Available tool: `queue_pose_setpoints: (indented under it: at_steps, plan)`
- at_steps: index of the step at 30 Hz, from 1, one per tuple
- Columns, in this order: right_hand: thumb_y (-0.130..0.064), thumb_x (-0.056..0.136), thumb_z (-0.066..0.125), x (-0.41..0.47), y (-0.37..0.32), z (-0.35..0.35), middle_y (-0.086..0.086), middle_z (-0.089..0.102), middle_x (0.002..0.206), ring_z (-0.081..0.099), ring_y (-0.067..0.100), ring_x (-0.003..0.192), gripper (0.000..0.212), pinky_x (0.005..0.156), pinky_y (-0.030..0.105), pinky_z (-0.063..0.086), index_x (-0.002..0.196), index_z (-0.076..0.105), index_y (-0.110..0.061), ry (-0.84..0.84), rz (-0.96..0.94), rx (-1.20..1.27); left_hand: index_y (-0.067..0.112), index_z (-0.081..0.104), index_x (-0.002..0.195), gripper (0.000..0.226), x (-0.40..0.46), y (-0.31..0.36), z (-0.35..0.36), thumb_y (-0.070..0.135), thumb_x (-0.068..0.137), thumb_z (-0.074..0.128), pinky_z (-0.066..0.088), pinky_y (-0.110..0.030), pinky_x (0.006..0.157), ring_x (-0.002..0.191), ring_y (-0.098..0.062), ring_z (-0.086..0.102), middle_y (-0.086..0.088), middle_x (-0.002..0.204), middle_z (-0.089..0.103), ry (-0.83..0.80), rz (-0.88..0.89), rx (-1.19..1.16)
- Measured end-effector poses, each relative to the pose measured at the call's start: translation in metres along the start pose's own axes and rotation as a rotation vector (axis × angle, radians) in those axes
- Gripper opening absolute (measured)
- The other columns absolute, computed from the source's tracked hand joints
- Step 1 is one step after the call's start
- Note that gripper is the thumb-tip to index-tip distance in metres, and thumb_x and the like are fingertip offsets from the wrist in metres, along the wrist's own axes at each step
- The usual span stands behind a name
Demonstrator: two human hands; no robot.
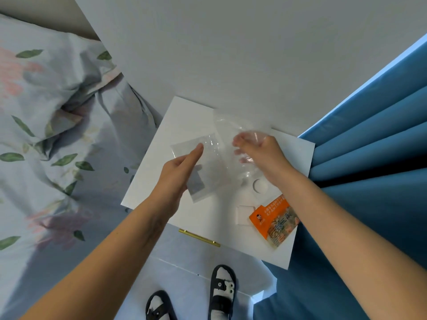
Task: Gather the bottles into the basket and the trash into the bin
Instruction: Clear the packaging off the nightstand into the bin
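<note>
Hands reach out from the bottom of the view over a small white tabletop [175,116] set between a bed and a blue curtain. Both bare forearms rise diagonally toward the middle of the picture, the left from the lower left, the right from the lower right.

The left hand [178,172] is turned edge-on, thumb side up, with its fingers [196,151] straight and held together, pointing up and to the right. They lie against a flat clear plastic bag [196,179], which spreads beneath and just beyond the fingertips; whether the thumb pinches the bag from below cannot be told.

The right hand [261,151] is bent at the wrist, palm down, with its fingers [240,139] curled to the left around a crumpled piece of clear plastic packaging [231,132]. The packaging is blurred and see-through, and rises above and to the left of those fingers, close to the left fingertips.

Below the right wrist, on the tabletop, sits a small white round lid [260,185]. Farther below, toward the near edge, lie a small white packet [243,214] and, just right of it, an orange printed snack wrapper [276,219] that overhangs the tabletop's right edge.

A brass drawer handle [199,237] shows under the tabletop's front edge. Floral bedding [53,125] fills the left side, the curtain [369,146] the right. Two feet in black sandals [221,289] stand on the pale floor at the bottom.
</note>
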State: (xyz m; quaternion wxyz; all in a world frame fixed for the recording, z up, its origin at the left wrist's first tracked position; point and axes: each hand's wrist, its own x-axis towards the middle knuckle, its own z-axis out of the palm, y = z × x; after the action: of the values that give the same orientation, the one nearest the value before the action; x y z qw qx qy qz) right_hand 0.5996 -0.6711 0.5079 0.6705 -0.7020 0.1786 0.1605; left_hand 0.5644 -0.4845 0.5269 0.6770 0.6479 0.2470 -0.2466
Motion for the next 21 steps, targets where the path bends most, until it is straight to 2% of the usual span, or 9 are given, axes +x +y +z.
queue_pose_setpoints:
  at_steps: [2, 5, 8, 10, 11, 13, 15, 18, 21]
  plan:
    - [-0.016, 0.087, 0.066, -0.014, -0.006, 0.020, -0.002, 0.068, 0.080, 0.064, 0.013, 0.069, 0.004, 0.055, 0.020, 0.051, 0.085, 0.066, -0.020, -0.076, 0.002, -0.011, 0.020, 0.070, 0.086, 0.029, -0.007, 0.006, 0.003, 0.048, 0.084, 0.061, 0.053, -0.038, 0.091, 0.100, -0.013, 0.066, 0.013, 0.085, 0.075, -0.046, 0.021, -0.052]
    - [-0.017, 0.087, 0.064, -0.033, -0.007, 0.046, 0.002, 0.070, 0.080, 0.065, 0.013, 0.066, 0.004, 0.058, 0.023, 0.052, 0.088, 0.068, -0.017, -0.201, 0.011, -0.099, 0.011, 0.075, 0.096, 0.036, -0.013, 0.009, 0.001, 0.043, 0.085, 0.064, 0.053, -0.037, 0.087, 0.089, -0.023, 0.068, -0.009, 0.096, 0.074, -0.076, 0.093, -0.027]
    - [-0.028, 0.081, 0.070, -0.042, -0.003, 0.057, 0.003, 0.073, 0.083, 0.070, 0.017, 0.077, 0.014, 0.072, 0.031, 0.054, 0.090, 0.070, -0.018, -0.227, -0.022, -0.262, 0.005, 0.074, 0.095, 0.025, -0.011, 0.000, -0.008, 0.027, 0.085, 0.068, 0.052, -0.033, 0.075, 0.083, -0.024, 0.067, -0.012, 0.092, 0.073, 0.035, 0.173, 0.008]
    - [-0.035, 0.074, 0.077, -0.041, 0.001, 0.050, -0.004, 0.068, 0.083, 0.067, 0.012, 0.075, 0.026, 0.068, 0.028, 0.053, 0.091, 0.066, -0.019, -0.193, 0.013, -0.260, 0.008, 0.074, 0.098, 0.023, -0.012, -0.006, -0.018, 0.025, 0.084, 0.070, 0.054, -0.033, 0.075, 0.085, -0.024, 0.068, -0.012, 0.093, 0.074, 0.134, 0.153, 0.012]
    - [-0.036, 0.071, 0.080, -0.038, 0.003, 0.043, -0.007, 0.066, 0.084, 0.065, 0.010, 0.074, 0.030, 0.065, 0.028, 0.052, 0.092, 0.065, -0.021, -0.154, 0.043, -0.233, 0.008, 0.073, 0.100, 0.023, -0.013, -0.008, -0.022, 0.025, 0.084, 0.070, 0.054, -0.031, 0.069, 0.080, -0.023, 0.067, -0.010, 0.090, 0.073, 0.165, 0.131, 0.003]
    - [-0.037, 0.068, 0.082, -0.030, 0.015, 0.019, -0.005, 0.066, 0.093, 0.063, 0.010, 0.080, 0.039, 0.065, 0.024, 0.051, 0.098, 0.063, -0.023, 0.001, 0.068, -0.261, 0.010, 0.072, 0.104, 0.023, -0.014, -0.012, -0.030, 0.024, 0.085, 0.069, 0.050, -0.023, 0.052, 0.063, -0.017, 0.060, -0.005, 0.078, 0.069, 0.203, 0.075, -0.014]
    - [-0.035, 0.067, 0.083, -0.018, 0.032, -0.014, 0.002, 0.064, 0.109, 0.060, 0.013, 0.092, 0.053, 0.073, 0.021, 0.047, 0.112, 0.060, -0.019, 0.177, 0.071, -0.416, 0.017, 0.067, 0.109, 0.026, -0.014, -0.020, -0.035, 0.023, 0.084, 0.071, 0.045, -0.017, 0.043, 0.056, -0.012, 0.058, -0.002, 0.074, 0.067, 0.244, 0.052, -0.001]
    - [-0.042, 0.065, 0.083, -0.002, 0.062, -0.064, 0.012, 0.052, 0.132, 0.049, 0.027, 0.120, 0.085, 0.096, 0.035, 0.040, 0.134, 0.043, -0.012, 0.289, 0.176, -0.776, 0.021, 0.051, 0.122, 0.051, -0.009, -0.033, -0.043, 0.024, 0.078, 0.076, 0.053, -0.022, 0.050, 0.062, -0.011, 0.068, -0.006, 0.089, 0.070, 0.330, 0.088, 0.069]
    - [-0.058, 0.061, 0.079, 0.003, 0.081, -0.087, 0.016, 0.040, 0.138, 0.037, 0.035, 0.126, 0.102, 0.097, 0.042, 0.037, 0.138, 0.033, -0.011, 0.283, 0.355, -1.061, 0.009, 0.050, 0.129, 0.079, -0.006, -0.043, -0.049, 0.039, 0.063, 0.081, 0.060, -0.038, 0.068, 0.074, -0.017, 0.073, -0.012, 0.103, 0.071, 0.339, 0.074, 0.096]
